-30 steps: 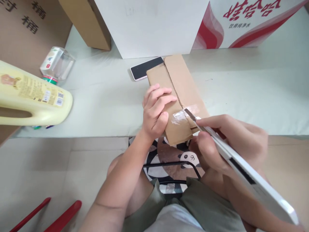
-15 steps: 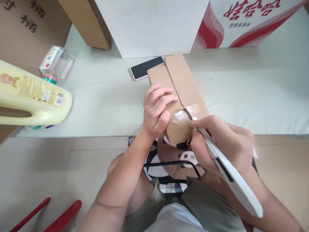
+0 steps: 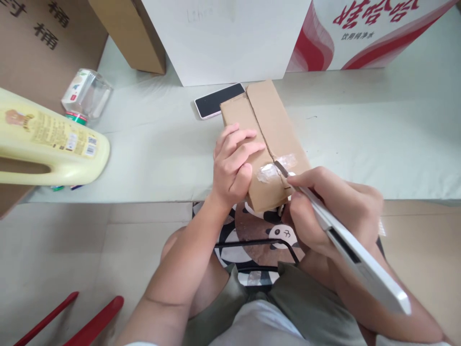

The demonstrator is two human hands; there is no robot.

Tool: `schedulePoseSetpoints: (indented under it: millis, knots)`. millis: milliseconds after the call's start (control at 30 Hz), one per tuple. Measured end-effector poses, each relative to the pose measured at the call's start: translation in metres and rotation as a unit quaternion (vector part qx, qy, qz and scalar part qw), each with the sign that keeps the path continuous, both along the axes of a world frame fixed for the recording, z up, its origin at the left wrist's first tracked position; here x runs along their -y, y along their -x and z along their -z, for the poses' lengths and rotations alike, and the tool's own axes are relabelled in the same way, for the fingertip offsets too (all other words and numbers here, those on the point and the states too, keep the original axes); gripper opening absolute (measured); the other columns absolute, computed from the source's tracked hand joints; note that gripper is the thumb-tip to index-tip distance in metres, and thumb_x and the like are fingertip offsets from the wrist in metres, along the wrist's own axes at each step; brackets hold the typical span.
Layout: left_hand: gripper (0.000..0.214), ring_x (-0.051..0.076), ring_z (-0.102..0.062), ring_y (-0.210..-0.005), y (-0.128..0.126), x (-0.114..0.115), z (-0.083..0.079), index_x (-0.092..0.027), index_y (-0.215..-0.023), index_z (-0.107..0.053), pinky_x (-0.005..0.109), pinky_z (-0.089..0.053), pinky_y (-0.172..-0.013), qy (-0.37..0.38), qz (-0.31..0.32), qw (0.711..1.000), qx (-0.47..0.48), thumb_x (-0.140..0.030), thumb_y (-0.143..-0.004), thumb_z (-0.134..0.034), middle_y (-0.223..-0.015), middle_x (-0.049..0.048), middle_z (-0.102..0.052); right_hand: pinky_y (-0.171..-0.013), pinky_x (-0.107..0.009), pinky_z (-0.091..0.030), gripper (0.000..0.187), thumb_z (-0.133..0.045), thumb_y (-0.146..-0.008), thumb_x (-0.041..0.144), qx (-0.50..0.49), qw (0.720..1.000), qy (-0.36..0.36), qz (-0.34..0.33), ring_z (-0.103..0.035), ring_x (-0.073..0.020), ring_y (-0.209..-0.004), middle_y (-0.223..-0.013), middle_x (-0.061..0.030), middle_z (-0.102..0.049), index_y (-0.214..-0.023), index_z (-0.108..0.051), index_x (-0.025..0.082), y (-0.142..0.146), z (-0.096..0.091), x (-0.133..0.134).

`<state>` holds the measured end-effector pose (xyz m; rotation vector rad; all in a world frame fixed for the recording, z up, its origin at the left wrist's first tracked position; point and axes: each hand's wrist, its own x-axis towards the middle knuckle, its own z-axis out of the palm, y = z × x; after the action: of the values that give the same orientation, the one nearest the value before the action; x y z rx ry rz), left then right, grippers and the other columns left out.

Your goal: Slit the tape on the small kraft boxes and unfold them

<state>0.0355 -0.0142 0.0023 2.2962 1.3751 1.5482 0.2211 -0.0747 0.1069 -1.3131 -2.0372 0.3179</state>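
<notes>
A small brown cardboard box lies at the table's near edge, its front end sticking out over it. My left hand grips the box's left side, with fingers bent over the top face. In my right hand is a white utility knife, held like a pen. Its blade rests at the seam between the two flaps, where clear tape crosses. The tape looks wrinkled near the blade. How deep the blade tip sits I cannot tell.
A phone lies partly behind the box. Large white and red-and-white cartons stand at the back. To the left are a yellow jug, a clear bottle and brown cartons. Red bars show below.
The knife's handle end has swung right and slightly up, and my right hand has shifted with it. The blade stays at the taped seam. My left hand has barely moved.
</notes>
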Motion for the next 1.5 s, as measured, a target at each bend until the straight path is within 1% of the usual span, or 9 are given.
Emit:
schedulePoseSetpoints:
  millis: [133,267,433,600,833,1067,1233,1367,1500]
  knots:
    - [0.054,0.029,-0.061,-0.125,0.0,0.0,0.001,-0.028,-0.111,-0.069,0.057,-0.036,-0.123,0.001,-0.005,1.0,-0.004,-0.049,-0.102,-0.02,-0.122,0.0079,-0.069,-0.047,-0.023,-0.031,0.009,-0.056,-0.078,0.014,0.0,1.0,0.005,-0.011,-0.033,-0.0072,-0.043,-0.05,0.0075,-0.04,-0.077,-0.057,0.023,-0.002,-0.002,0.001]
    - [0.056,0.03,-0.061,-0.126,0.0,-0.001,0.002,-0.028,-0.11,-0.069,0.058,-0.036,-0.123,-0.002,-0.007,1.0,-0.007,-0.052,-0.102,-0.019,-0.123,0.0084,-0.069,-0.047,-0.023,-0.03,0.011,-0.056,-0.076,0.012,0.003,1.0,0.006,-0.009,-0.035,-0.0066,-0.043,-0.052,0.0077,-0.043,-0.078,-0.058,0.022,0.0,0.003,-0.002]
    - [0.051,0.028,-0.062,-0.124,0.001,-0.002,0.002,-0.027,-0.111,-0.07,0.057,-0.039,-0.122,-0.025,0.007,1.0,0.004,-0.049,-0.103,-0.025,-0.122,0.0075,-0.07,-0.048,-0.022,-0.029,0.011,-0.053,-0.076,0.012,0.011,1.0,0.01,0.004,-0.035,-0.0061,-0.043,-0.053,0.0073,-0.046,-0.078,-0.059,0.022,0.004,0.008,-0.006]
    - [0.053,0.028,-0.064,-0.121,0.001,-0.003,0.002,-0.028,-0.108,-0.07,0.058,-0.04,-0.121,-0.023,-0.003,1.0,0.002,-0.05,-0.102,-0.023,-0.122,0.007,-0.07,-0.047,-0.022,-0.03,0.011,-0.054,-0.078,0.013,0.018,0.999,0.027,-0.005,-0.038,-0.006,-0.044,-0.054,0.0075,-0.047,-0.08,-0.06,0.022,0.0,0.002,-0.004]
    - [0.057,0.027,-0.064,-0.121,0.0,-0.003,0.002,-0.028,-0.106,-0.07,0.058,-0.042,-0.12,-0.02,-0.021,0.999,-0.015,-0.051,-0.103,-0.018,-0.118,0.0069,-0.071,-0.046,-0.022,-0.027,0.011,-0.055,-0.076,0.012,0.023,1.0,0.0,-0.018,-0.033,-0.0061,-0.042,-0.049,0.0079,-0.04,-0.073,-0.057,0.022,-0.003,-0.003,-0.003]
    - [0.045,0.028,-0.06,-0.126,0.002,-0.002,0.001,-0.028,-0.109,-0.07,0.057,-0.039,-0.122,-0.031,0.014,0.999,0.021,-0.046,-0.103,-0.029,-0.122,0.0068,-0.07,-0.047,-0.021,-0.031,0.009,-0.055,-0.079,0.016,0.014,0.997,0.07,-0.001,-0.036,-0.0058,-0.042,-0.052,0.0079,-0.046,-0.082,-0.062,0.021,-0.001,0.003,-0.006]
    - [0.054,0.029,-0.06,-0.128,0.001,-0.002,0.002,-0.028,-0.108,-0.07,0.058,-0.039,-0.122,-0.012,-0.019,1.0,-0.006,-0.05,-0.103,-0.021,-0.121,0.0077,-0.07,-0.049,-0.022,-0.037,0.011,-0.056,-0.08,0.015,-0.027,0.998,0.057,0.004,-0.039,-0.0067,-0.043,-0.049,0.0071,-0.047,-0.08,-0.065,0.021,-0.005,-0.004,-0.001]
    - [0.058,0.03,-0.06,-0.128,0.001,-0.002,0.002,-0.028,-0.107,-0.071,0.059,-0.04,-0.121,-0.009,-0.032,0.999,-0.017,-0.052,-0.103,-0.018,-0.121,0.0079,-0.07,-0.046,-0.022,-0.038,0.01,-0.057,-0.078,0.015,-0.028,0.998,0.047,-0.007,-0.04,-0.0077,-0.041,-0.048,0.0069,-0.048,-0.079,-0.064,0.023,-0.006,0.0,-0.002]
    - [0.058,0.03,-0.061,-0.128,0.005,-0.002,0.003,-0.028,-0.109,-0.07,0.058,-0.042,-0.121,-0.009,-0.027,0.999,-0.021,-0.055,-0.103,-0.019,-0.123,0.0082,-0.07,-0.046,-0.027,-0.044,0.01,-0.057,-0.085,0.024,-0.07,0.997,-0.016,-0.002,-0.045,-0.0113,-0.041,-0.05,0.0039,-0.053,-0.082,-0.066,0.025,-0.014,0.006,0.004]
